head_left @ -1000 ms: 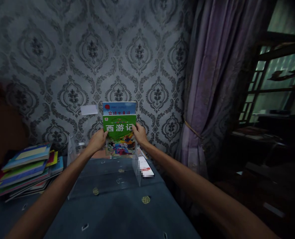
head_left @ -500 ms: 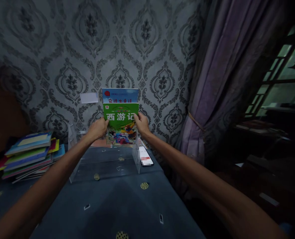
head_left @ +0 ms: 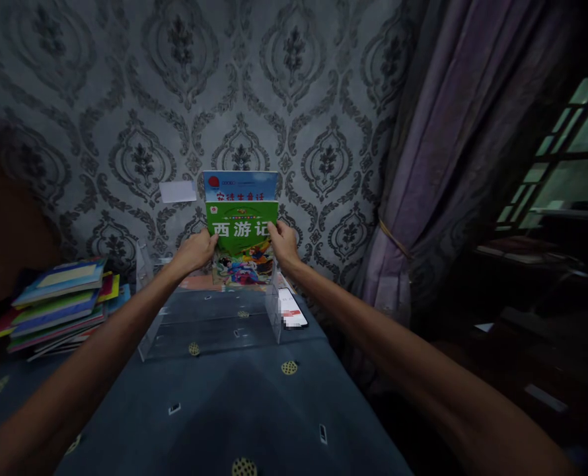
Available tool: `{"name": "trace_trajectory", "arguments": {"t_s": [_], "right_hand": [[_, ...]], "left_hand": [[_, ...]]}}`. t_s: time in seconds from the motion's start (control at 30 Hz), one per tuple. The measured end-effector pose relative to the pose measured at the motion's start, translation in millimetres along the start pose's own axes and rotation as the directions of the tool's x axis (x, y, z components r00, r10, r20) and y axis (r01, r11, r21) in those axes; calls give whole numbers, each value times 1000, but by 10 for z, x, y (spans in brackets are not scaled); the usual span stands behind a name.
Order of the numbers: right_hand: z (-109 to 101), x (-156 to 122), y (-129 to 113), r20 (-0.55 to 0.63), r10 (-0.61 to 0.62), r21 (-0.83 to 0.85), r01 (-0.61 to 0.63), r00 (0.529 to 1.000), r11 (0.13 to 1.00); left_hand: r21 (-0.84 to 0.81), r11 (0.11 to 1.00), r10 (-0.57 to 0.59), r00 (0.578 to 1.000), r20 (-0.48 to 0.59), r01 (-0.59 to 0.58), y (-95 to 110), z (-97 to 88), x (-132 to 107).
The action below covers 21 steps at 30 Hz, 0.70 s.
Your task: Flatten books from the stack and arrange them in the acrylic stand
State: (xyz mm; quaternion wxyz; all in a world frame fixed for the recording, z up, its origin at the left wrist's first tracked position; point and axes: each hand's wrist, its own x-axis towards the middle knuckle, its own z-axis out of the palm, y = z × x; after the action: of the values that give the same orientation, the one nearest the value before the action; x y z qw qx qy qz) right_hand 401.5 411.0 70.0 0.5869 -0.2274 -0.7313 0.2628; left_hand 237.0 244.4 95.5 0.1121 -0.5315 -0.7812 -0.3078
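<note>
A green book (head_left: 242, 246) with white Chinese characters and a colourful picture stands upright in front of me. My left hand (head_left: 198, 250) is closed on its left edge, the thumb on the cover. On the right edge my right hand (head_left: 283, 244) pinches it the same way. Behind it a blue book (head_left: 241, 184) with red characters shows only its top part. Both books are at a clear plastic stand (head_left: 274, 311), whose side panels rise left and right. Whether the green book rests on the stand's base I cannot tell.
A stack of books (head_left: 59, 307) lies to the left on the blue patterned tablecloth (head_left: 234, 396). Right of the stand lies a phone (head_left: 293, 308) with its screen lit. A patterned wall (head_left: 244, 79) rises behind, and a tied purple curtain (head_left: 388, 258) hangs at the right.
The view has shifted very slightly. Both hands keep their hold on the green book, and its place against the blue book looks the same.
</note>
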Motion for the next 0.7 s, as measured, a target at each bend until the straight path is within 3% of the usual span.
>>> {"name": "trace_trajectory", "arguments": {"t_s": [0.3, 0.7], "right_hand": [[-3, -25, -19, 4, -1, 9, 1, 1000, 1000], [-62, -81, -57, 27, -39, 41, 37, 999, 998]], "left_hand": [[151, 988, -17, 999, 40, 11, 46, -54, -36], [104, 995, -5, 996, 92, -4, 17, -134, -77]]}}
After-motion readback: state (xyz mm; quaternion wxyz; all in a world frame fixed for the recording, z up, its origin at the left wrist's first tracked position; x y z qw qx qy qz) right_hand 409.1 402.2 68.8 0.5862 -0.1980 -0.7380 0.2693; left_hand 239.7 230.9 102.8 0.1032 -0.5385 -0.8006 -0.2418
